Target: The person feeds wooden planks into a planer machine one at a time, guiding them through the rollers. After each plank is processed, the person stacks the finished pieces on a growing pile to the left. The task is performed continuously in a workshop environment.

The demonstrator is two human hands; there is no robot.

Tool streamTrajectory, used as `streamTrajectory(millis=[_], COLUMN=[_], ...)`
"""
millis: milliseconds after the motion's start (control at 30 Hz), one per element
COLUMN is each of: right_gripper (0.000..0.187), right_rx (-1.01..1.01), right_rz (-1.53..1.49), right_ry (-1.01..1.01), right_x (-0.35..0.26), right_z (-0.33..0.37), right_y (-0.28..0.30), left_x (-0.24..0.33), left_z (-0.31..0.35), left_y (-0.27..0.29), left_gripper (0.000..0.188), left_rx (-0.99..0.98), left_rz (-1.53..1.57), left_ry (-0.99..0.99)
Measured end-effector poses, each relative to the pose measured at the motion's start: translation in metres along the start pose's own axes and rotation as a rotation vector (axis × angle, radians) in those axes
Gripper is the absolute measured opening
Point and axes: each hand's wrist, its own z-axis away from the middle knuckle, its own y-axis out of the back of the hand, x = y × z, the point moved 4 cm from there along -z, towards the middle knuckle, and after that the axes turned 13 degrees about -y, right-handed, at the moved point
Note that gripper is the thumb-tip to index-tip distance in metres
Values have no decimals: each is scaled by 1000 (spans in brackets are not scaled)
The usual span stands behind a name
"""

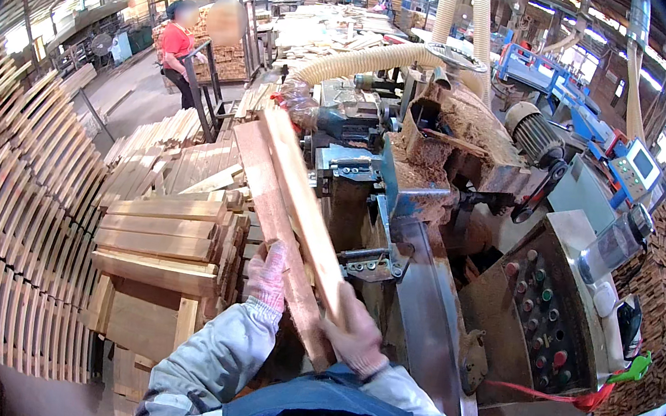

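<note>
Two long wooden boards slant away from my body in front of me. The left one is a reddish-brown board [270, 208], and the right one is a pale board [309, 213] beside it. My left hand [270, 274], in a pinkish work glove, is closed on the left edge of the reddish-brown board. My right hand [357, 335], also gloved and slightly blurred, is wrapped round the near end of the pale board. The reddish-brown board's near end reaches down to my apron [332, 406]. The boards' far ends lie near a plastic-wrapped part of the machine.
Stacked boards [162, 229] stand left of my arms, beside a tall slatted wood pile [19, 226]. A sawdust-covered woodworking machine [431, 162] and a button panel [541, 320] are on the right. A clear bottle [616, 245] stands above the panel. A person in red [176, 44] stands far left.
</note>
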Motion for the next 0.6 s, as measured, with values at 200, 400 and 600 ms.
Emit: streamTrajectory(millis=[200,400,600], right_gripper=[75,70,57], right_rx=[34,172,106], right_rz=[425,1000,910], right_ry=[-417,-360,-516], right_x=[136,273,286], right_z=[142,334,264], right_y=[119,154,160], left_x=[22,12,9], left_z=[-31,-80,-101], left_y=[16,87,105], left_gripper=[51,57,62], left_rx=[37,165,238], left_rz=[-16,-252,-192], left_ry=[-165,-119,-114])
